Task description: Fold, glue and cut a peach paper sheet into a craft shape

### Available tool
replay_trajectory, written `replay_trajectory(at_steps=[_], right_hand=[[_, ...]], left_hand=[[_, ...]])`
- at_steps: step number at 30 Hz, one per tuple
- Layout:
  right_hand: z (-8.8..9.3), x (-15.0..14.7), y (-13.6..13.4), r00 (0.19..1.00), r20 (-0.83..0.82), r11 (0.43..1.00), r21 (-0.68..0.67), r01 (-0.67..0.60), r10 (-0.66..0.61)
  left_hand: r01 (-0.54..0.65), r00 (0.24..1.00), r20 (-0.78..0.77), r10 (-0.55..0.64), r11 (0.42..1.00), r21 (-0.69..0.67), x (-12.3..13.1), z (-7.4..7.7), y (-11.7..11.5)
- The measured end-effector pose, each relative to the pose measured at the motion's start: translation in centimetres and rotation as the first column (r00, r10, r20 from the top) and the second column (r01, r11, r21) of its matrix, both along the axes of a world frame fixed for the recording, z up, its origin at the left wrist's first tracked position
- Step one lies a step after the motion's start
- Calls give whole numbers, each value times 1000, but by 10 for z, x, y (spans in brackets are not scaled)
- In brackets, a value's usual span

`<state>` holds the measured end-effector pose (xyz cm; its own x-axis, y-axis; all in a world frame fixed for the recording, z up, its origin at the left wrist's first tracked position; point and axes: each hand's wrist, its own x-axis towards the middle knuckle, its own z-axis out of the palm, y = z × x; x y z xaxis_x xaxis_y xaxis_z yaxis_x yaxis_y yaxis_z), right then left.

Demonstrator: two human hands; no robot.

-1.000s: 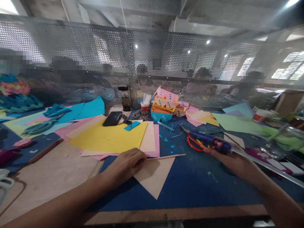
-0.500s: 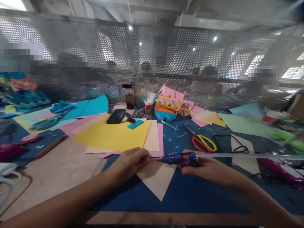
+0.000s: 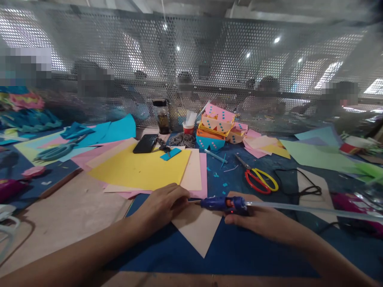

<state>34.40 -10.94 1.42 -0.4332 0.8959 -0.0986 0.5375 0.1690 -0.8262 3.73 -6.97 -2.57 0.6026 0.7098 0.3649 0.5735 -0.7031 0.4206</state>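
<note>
Left hand (image 3: 163, 202) lies palm down with the fingers loosely curled. The fingertips press the top edge of a beige paper triangle (image 3: 197, 229) and grip nothing. Right hand (image 3: 254, 218) is wrapped around a blue glue gun (image 3: 223, 203). The gun lies almost level, with its nozzle pointing left at the triangle's top edge, just beside the left fingertips. A clear glue stick (image 3: 299, 207) runs out the back of the gun and off to the right, blurring near the frame edge. If there's any print on the gun, it's too smeared to read.

The triangle sits on a blue mat (image 3: 239, 247) with its point toward the near edge, and there's open mat on both sides of it. Bare wooden bench (image 3: 74, 207) is to the left.

Just behind the right hand are red and yellow scissors (image 3: 260, 179) and a looped black cable (image 3: 296, 187). Behind the left hand is a yellow sheet (image 3: 140, 169) on top of pink and beige ones. A phone (image 3: 145, 143) lies at its far corner.

Further back are a dark jar (image 3: 163, 116), a red cup (image 3: 188, 128) and a pile of paper boxes (image 3: 217, 127) with dotted triangles on them. Teal scissors (image 3: 56, 151) lie far left. A perforated screen (image 3: 209, 59) closes off the back, and the people behind it are only hazy shapes.
</note>
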Motion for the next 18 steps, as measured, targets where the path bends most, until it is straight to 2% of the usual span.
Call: replay_trajectory(at_steps=[6, 13, 18], right_hand=[[-8, -8, 1, 999, -49, 999, -48, 0, -3], [-11, -18, 8, 993, -102, 998, 19, 66, -64], [-11, -30, 11, 973, -229, 998, 36, 42, -33]], left_hand=[[-2, 999, 48, 4, 999, -50, 2, -1, 2], [-61, 997, 41, 67, 989, -132, 2, 0, 2], [-67, 996, 44, 73, 988, -141, 3, 0, 1]])
